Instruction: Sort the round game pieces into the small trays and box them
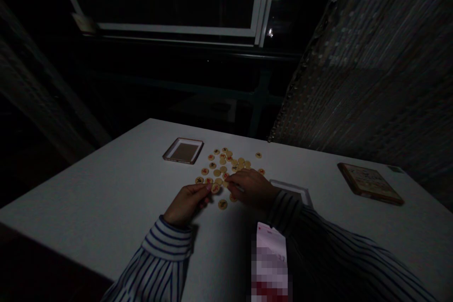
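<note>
Several round wooden game discs (226,163) with red or dark marks lie scattered on a white table (106,198). My left hand (187,203) is closed in a pinch, holding one disc (215,188) at its fingertips near the front of the pile. My right hand (249,188) rests over the discs just to the right, fingers curled down onto them; what it grips is hidden. Another disc (222,204) lies alone in front of both hands. Both sleeves are striped.
A shallow open box tray (183,150) sits behind the discs on the left. Another white-rimmed tray (293,190) lies by my right wrist. A flat printed box lid (370,183) lies at the far right. The room is dark, with a window frame behind.
</note>
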Motion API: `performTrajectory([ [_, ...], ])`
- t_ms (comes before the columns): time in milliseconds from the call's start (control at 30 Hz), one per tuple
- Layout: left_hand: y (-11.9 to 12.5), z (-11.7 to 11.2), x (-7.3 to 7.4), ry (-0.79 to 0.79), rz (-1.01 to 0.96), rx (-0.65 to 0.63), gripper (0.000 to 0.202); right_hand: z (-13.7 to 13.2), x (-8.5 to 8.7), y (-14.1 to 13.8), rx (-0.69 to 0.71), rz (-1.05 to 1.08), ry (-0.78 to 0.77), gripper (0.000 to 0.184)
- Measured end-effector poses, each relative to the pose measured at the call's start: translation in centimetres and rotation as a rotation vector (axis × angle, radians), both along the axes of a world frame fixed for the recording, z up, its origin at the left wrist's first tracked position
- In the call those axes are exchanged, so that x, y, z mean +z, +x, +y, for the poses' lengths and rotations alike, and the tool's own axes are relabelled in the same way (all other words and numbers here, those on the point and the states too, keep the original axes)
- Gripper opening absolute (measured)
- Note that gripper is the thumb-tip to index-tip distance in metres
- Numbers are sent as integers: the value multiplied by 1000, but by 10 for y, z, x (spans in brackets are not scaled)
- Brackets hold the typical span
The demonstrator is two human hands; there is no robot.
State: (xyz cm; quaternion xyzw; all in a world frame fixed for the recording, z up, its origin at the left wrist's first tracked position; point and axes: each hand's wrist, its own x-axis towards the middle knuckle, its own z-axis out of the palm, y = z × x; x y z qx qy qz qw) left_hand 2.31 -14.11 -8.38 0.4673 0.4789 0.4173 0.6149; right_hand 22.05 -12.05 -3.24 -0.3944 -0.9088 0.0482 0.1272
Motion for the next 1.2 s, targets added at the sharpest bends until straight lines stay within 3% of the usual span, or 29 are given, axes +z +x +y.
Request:
performTrajectory([
  [200,2,-3,2,-29,-78,17,32,-6,-3,-24,75,126,-22,28],
  [433,-4,-8,1,9,-19,77,33,-9,-5,-36,71,60,-28,28],
  [533,-10,-10,-2,128,117,250,36,-8,-11,-39,30,-14,-17,27],
  [633,-16,-12,-7,284,378,405,35,-7,-17,-43,4,-91,2,27],
  [867,-19,-16,-12,461,769,410,34,-11,-27,-55,15,-212,33,30],
  [1067,-16,-6,5,574,887,368,34,-5,-21,-51,-13,-212,-4,37],
  [1200,-9,15,20,665,932,391,32,9,-10,-40,-77,-187,10,27],
])
